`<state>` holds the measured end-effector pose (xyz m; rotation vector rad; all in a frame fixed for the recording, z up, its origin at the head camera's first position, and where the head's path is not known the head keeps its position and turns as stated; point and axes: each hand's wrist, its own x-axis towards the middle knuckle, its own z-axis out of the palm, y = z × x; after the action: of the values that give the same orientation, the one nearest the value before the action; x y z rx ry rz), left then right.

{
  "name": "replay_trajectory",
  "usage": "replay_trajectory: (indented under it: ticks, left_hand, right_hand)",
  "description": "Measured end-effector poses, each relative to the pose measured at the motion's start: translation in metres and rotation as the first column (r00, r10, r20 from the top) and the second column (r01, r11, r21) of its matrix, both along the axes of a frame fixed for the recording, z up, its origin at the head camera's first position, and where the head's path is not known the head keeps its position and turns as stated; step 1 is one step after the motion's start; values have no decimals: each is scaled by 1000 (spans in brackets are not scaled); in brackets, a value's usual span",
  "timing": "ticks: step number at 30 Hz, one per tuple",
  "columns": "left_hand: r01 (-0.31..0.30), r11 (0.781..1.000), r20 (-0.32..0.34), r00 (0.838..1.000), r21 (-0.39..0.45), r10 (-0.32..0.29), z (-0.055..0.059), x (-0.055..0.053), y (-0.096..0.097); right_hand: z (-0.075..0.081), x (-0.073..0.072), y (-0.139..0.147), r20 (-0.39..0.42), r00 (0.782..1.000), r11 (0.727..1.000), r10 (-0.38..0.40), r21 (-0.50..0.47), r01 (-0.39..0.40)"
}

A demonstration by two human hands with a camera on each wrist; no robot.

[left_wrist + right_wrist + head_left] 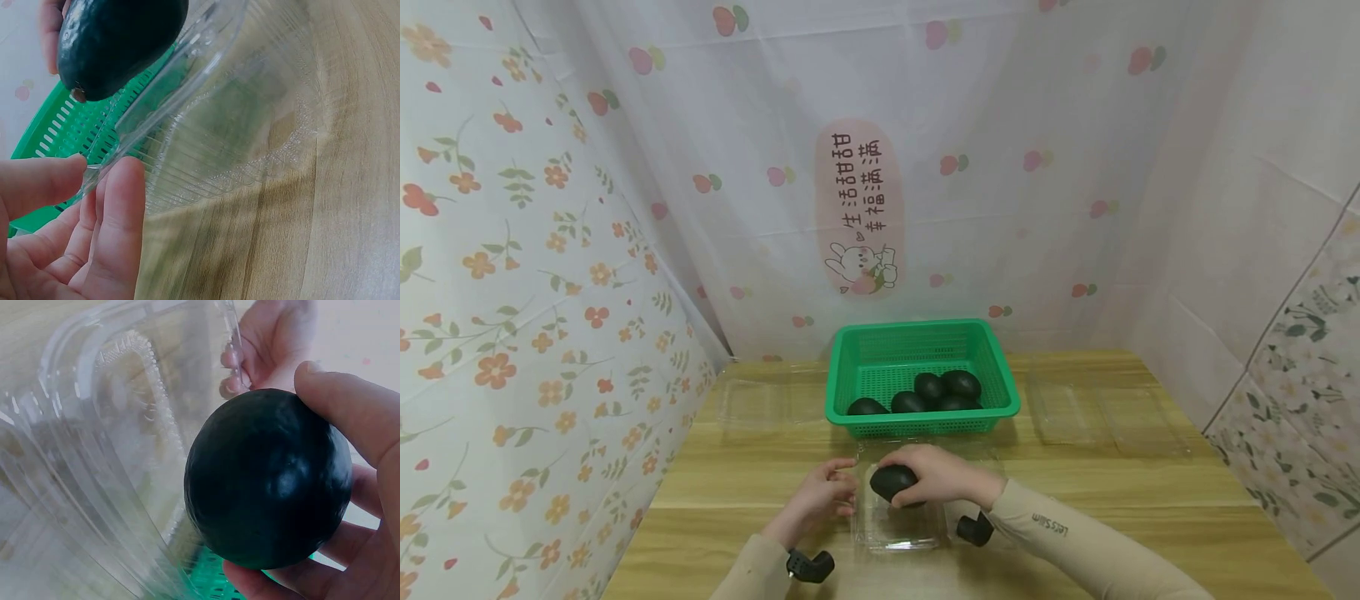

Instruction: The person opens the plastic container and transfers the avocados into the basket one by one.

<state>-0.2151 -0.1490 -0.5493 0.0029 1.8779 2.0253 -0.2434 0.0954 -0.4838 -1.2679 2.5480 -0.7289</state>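
My right hand (936,473) grips a dark avocado (892,482) above a clear plastic container (898,533). The same avocado (269,481) looks large in the right wrist view, with thumb and fingers curled round its sides. At the container's left side is my left hand (826,493). Its thumb and fingers pinch the edge of the clear container (219,150) in the left wrist view. Beyond the container stands a green plastic basket (922,327), with several dark avocados (929,388) gathered toward its near side.
Another clear plastic container (752,400) lies on the wooden table (722,492) left of the basket. A further clear container (1105,417) lies at the right. Patterned curtains (1000,167) hang behind and beside the table.
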Motion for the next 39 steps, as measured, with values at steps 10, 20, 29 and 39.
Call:
replay_trajectory:
  ticks: [10,20,29,39]
  left_hand:
    - [-6,1000,3,1000,6,6,3,1,2]
    - [0,1000,-2,1000,18,0,2,0,2]
    - [7,1000,-2,1000,29,-7,-1,-2,1]
    - [6,999,4,1000,38,-6,-1,-2,2]
  right_hand:
    - [8,-2,5,-36,999,1000,0,-17,-1]
    - [15,-7,10,-22,1000,1000,-17,-18,17]
    - [26,-10,12,-28,999,1000,-30,-2,30]
    - [35,-16,16,-34,999,999,-39,1,39]
